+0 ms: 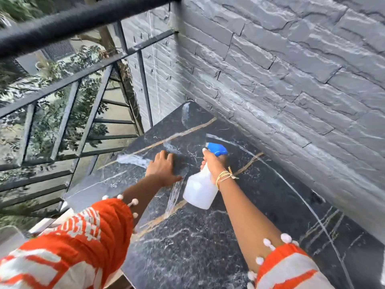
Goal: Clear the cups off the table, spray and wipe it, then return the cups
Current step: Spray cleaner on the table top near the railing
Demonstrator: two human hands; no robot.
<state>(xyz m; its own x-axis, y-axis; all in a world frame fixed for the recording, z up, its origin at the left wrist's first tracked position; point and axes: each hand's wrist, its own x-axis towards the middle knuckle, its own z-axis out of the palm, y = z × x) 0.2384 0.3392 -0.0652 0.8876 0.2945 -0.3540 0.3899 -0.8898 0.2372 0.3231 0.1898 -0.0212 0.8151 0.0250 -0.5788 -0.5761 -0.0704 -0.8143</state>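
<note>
The black marble table (208,236), with white and gold veins, fills the lower middle of the view. My right hand (214,165) grips a white spray bottle (200,190) with a blue nozzle (216,148), held above the table and pointing away from me. My left hand (162,167) lies flat on the tabletop, fingers pressing a dark grey cloth (180,163) that blends into the stone. Wet streaks (133,159) show to the left of and below that hand. No cups are in view.
A grey stone-clad wall (281,69) runs along the table's right side and far corner. A black metal railing (73,80) stands at the left, with trees beyond it. A white object (12,236) sits at the lower left edge.
</note>
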